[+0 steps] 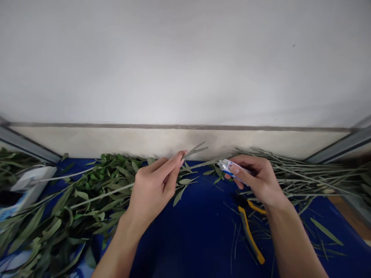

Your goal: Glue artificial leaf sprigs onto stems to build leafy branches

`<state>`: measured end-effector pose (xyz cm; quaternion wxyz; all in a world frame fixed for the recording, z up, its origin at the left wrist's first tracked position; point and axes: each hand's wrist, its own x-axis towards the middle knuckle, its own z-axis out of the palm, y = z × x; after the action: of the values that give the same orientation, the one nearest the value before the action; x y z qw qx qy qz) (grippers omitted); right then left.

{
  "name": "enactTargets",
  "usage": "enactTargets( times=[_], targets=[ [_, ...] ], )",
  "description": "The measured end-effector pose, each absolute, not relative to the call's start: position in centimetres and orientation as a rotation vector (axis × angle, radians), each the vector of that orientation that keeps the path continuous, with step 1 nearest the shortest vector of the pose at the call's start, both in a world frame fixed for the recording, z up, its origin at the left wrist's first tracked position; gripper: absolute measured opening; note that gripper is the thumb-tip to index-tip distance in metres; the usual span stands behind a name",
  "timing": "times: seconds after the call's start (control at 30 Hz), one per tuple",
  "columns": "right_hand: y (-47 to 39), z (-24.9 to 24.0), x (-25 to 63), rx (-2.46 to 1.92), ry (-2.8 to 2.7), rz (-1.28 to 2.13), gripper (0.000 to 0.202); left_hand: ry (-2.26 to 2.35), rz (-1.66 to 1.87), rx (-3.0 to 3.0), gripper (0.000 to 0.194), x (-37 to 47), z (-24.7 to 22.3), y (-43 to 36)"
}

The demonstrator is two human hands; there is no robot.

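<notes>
Near the middle, my left hand (156, 185) pinches a thin green stem (195, 150) whose forked tip points up and right past the fingertips. My right hand (255, 175) is closed around a small silver, blue and white tube (236, 172), its silver end toward the left hand. A thin stem passes behind, reaching the tube's silver end; whether they touch I cannot tell. The two hands are apart. Below the right hand, pliers with yellow and dark handles (251, 235) lie on the blue surface (188, 239), partly hidden by the wrist.
Leafy green branches (72, 208) are heaped at the left, beside a white power strip (31, 189). Bare stems (307, 177) are piled at the right, with loose clippings and a single leaf (326, 231) nearer. A pale wall (179, 69) rises behind.
</notes>
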<state>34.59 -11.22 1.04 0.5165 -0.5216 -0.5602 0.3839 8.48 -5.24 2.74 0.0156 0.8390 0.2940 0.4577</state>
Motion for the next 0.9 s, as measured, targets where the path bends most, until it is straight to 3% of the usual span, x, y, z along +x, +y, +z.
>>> enactTargets(
  times=[0.9],
  targets=[
    [-11.03, 0.32, 34.67, -1.135, -1.282, 0.981, 0.019, 0.921, 1.442, 2.597, 0.033, 8.21, 2.99, -5.2]
  ],
)
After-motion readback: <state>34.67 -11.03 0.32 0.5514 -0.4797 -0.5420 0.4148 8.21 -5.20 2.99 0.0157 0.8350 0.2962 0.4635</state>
